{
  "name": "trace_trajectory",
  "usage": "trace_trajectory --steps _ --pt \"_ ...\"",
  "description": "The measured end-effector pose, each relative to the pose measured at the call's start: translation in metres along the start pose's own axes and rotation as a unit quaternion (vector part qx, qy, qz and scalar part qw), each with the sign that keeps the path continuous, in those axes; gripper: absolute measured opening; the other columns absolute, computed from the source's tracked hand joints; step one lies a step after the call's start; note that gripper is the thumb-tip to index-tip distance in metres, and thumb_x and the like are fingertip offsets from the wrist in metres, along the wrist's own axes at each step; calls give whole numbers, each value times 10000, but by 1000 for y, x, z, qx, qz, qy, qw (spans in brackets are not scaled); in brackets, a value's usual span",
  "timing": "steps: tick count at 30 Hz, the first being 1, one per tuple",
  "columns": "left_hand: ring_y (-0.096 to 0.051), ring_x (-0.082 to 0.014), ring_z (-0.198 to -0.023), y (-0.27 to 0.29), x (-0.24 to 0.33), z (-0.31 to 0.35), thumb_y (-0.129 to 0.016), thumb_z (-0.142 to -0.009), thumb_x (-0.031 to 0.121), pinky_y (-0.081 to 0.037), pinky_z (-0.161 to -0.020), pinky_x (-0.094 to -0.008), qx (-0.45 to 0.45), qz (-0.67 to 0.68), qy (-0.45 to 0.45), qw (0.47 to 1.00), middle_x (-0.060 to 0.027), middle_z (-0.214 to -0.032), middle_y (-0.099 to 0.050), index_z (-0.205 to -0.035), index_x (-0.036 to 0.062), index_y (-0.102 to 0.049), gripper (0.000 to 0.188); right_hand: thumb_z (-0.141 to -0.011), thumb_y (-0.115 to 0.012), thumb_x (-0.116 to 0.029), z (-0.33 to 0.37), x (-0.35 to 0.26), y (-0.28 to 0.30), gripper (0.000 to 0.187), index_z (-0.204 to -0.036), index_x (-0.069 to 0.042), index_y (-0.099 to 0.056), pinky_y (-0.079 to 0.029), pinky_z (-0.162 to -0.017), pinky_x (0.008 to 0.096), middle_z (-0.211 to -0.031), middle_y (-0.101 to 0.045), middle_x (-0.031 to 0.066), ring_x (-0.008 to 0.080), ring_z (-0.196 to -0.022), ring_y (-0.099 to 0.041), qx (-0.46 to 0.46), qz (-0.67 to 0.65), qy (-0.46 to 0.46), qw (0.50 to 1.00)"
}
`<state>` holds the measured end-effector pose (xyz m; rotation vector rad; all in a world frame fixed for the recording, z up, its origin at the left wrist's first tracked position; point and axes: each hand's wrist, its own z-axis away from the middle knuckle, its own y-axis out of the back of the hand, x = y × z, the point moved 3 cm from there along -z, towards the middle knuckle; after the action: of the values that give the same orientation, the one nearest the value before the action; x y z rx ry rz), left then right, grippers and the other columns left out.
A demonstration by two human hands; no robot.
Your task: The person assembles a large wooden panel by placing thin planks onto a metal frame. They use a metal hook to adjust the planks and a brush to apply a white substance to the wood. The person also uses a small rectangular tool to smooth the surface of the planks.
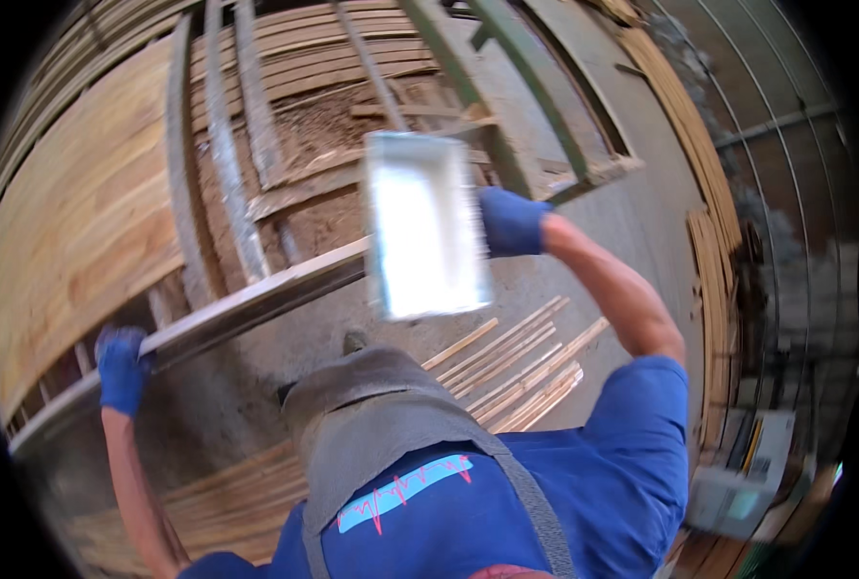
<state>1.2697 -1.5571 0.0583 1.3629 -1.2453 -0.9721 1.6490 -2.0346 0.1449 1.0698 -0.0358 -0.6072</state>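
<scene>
My right hand, in a blue glove, is closed on the side of a white rectangular tub. Motion smears the tub, and its bright inside shows no contents I can make out. Most of my right fingers are hidden behind its edge. On the left, my gloved left hand is closed over a long pale rail that forms the near edge of a bench frame. Beyond that hand lies a broad wooden panel, flat on the frame.
Metal bars cross the frame, with sawdust and stacked boards behind. A green metal frame stands at the far right of the bench. Loose wood strips lie on the floor. A wire fence and a white box are rightward.
</scene>
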Motion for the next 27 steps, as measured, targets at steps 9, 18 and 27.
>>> trace_trajectory --steps 9,18,27 --pt "-603 -354 -824 11 17 -6 -714 -715 105 -453 -913 -483 2 19 2 1000 -127 -787 -608 -806 120 -612 137 -770 -713 -68 81 45 19 123 -869 -3 -681 -539 -704 383 -798 -687 191 292 -665 -621 156 -26 -6 987" --pt "-582 -352 -773 13 13 -2 -711 -656 127 -446 -753 -455 -14 24 -6 1000 -118 -765 -598 -750 125 -616 133 -834 -656 -128 124 83 6 187 -699 -4 -622 -449 -466 361 -526 -534 92 184 -467 -532 102 -200 -305 926" --pt "-629 -340 -748 13 69 -27 -660 -663 157 -492 -724 -484 -8 21 3 1000 -154 -703 -630 -789 73 -691 155 -889 -649 -169 118 107 5 281 -1109 4 -626 -526 -467 340 -836 -700 108 171 -587 -644 70 -340 -212 914"
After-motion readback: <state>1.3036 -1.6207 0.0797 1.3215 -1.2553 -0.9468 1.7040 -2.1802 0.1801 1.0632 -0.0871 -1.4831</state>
